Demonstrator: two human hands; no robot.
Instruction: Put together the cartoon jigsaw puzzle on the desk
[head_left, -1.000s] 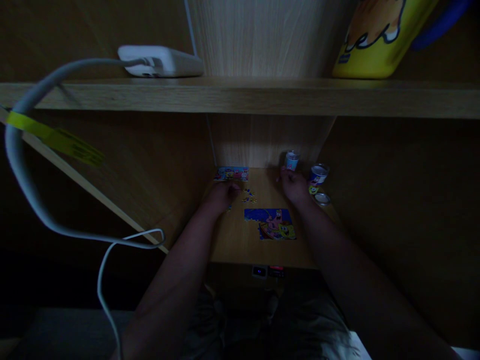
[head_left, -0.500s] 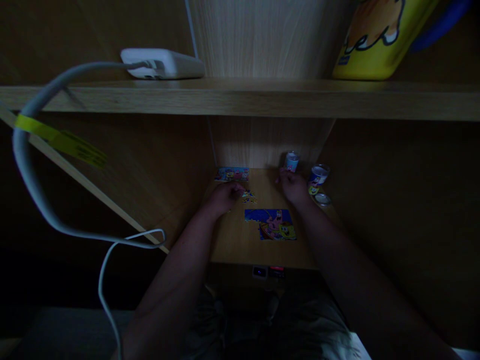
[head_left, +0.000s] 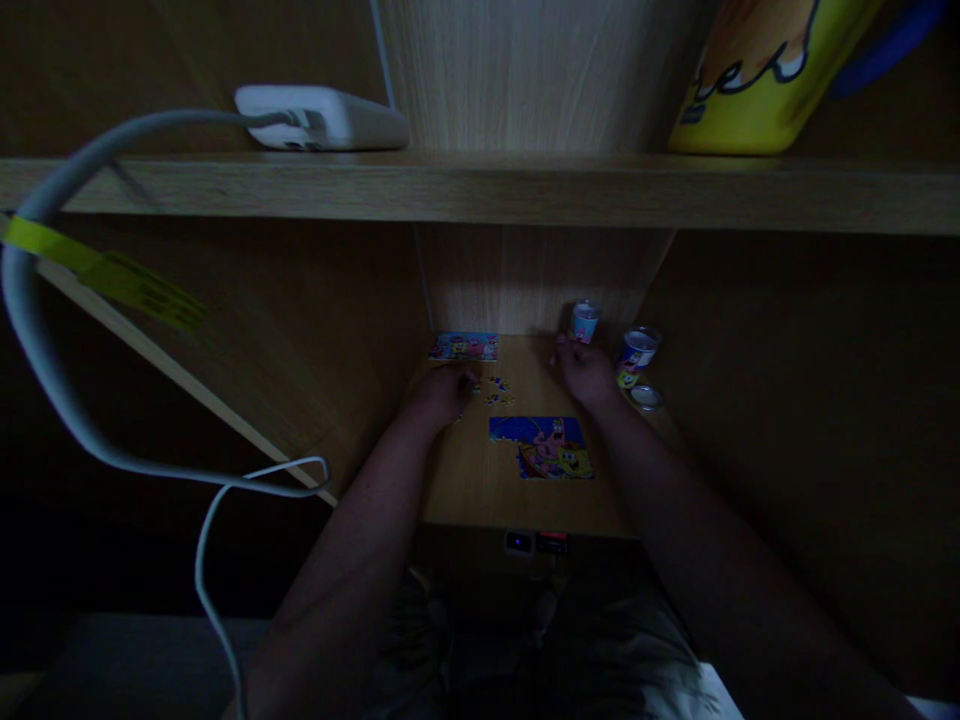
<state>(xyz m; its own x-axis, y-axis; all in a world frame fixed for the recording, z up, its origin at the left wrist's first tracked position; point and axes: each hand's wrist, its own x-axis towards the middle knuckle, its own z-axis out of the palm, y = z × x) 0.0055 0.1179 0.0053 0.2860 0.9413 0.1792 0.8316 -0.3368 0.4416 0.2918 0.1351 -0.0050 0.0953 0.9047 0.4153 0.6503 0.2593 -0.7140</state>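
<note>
My left hand (head_left: 444, 394) is low over the left of the tabletop, its fingers bent together on a small puzzle piece (head_left: 476, 387). Just right of those fingertips lie several loose puzzle pieces (head_left: 498, 384). A partly assembled cartoon jigsaw puzzle (head_left: 559, 450) lies nearer to me, with a gap at its lower left. My right hand (head_left: 587, 373) rests near a light-blue tin (head_left: 584, 322), fingers curled in. Whether it holds anything is too dark to see. At the back left lies a small cartoon picture (head_left: 463, 347).
Right of my right hand stand a dark-blue tin (head_left: 638, 347) and a round lid (head_left: 646, 398). Overhead a wooden shelf (head_left: 480, 188) bears a white charger (head_left: 322, 118) and a yellow mug (head_left: 739, 110). A white cable (head_left: 75, 400) loops down at left.
My left hand has drawn a little left, away from the loose pieces, which now lie more spread out. My right hand keeps its place. The view has shifted slightly.
</note>
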